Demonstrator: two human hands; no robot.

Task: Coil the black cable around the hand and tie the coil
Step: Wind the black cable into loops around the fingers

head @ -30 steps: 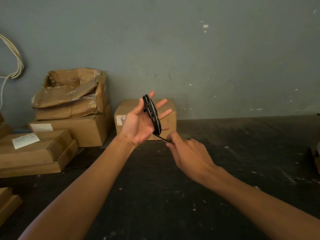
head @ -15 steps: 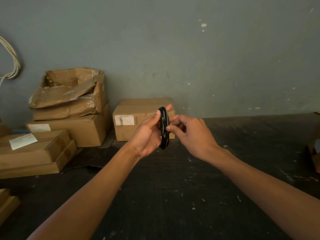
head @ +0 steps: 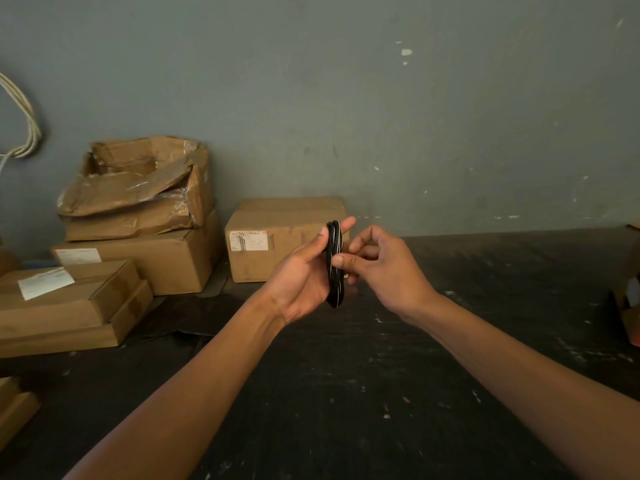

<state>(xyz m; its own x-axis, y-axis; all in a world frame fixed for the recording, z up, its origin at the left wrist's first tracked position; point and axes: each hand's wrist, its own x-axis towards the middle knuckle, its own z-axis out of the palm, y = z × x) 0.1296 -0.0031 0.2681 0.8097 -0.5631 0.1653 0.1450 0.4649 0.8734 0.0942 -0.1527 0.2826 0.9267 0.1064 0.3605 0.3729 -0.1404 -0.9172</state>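
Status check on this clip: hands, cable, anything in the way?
Left hand wrapped by black cable coil. Right hand pinching coil mid-height. No tie visible. Nothing between hands; boxes behind.

The black cable is seen to have a smooth, glossy jacket on which thin pale highlights are caught, and it is held between a bare left hand and a bare right hand. The boxes are made of matt brown cardboard with white paper labels, and the torn one is creased and patched with shiny clear tape. The floor is shown as dark, rough and scuffed with pale flecks, and the wall as matt grey paint, chipped in places.
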